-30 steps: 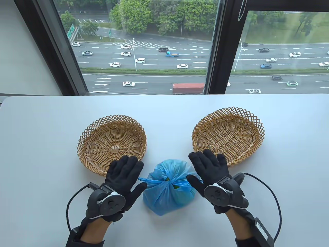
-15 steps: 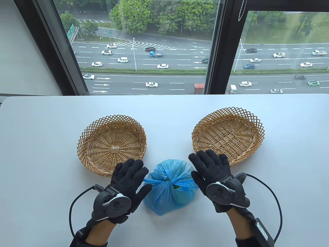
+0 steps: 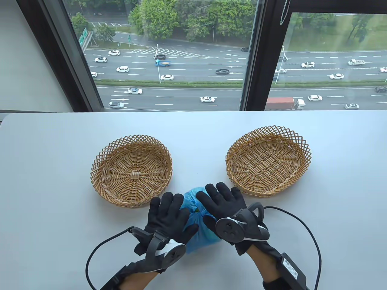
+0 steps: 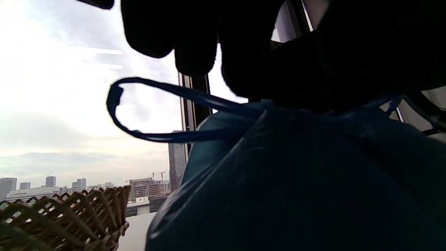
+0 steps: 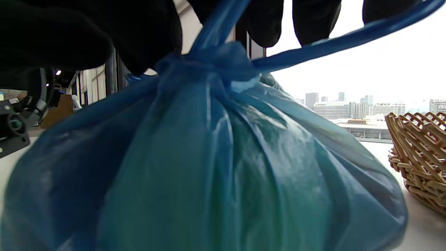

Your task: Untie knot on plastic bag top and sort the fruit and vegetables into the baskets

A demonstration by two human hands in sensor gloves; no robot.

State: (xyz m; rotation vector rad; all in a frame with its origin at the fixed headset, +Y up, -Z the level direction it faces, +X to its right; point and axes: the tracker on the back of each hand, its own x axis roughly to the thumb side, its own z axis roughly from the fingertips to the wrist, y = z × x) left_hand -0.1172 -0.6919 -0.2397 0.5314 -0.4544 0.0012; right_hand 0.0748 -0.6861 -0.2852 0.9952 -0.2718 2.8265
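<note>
Two gloved hands over a tied blue bag; nothing sorted yet.

Both wicker baskets, left basket [image 3: 131, 170] & right basket [image 3: 268, 161], hold nothing. Blue plastic bag [image 3: 201, 235] sits on the white table [image 3: 45, 181] near the front edge, between & just below the baskets, its knot [image 5: 209, 61] intact, loops sticking out each side. Left hand [image 3: 167, 216] & right hand [image 3: 225, 205] lie on the bag top, fingers fairly straight; can't tell if either pinches a loop. Untying + all sorting left to do, I'd judge.

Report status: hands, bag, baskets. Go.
Left hand and right hand both over the knot, grip unclear. Blue bag tied shut, on table. Both baskets hold nothing. Nothing in the way.
</note>
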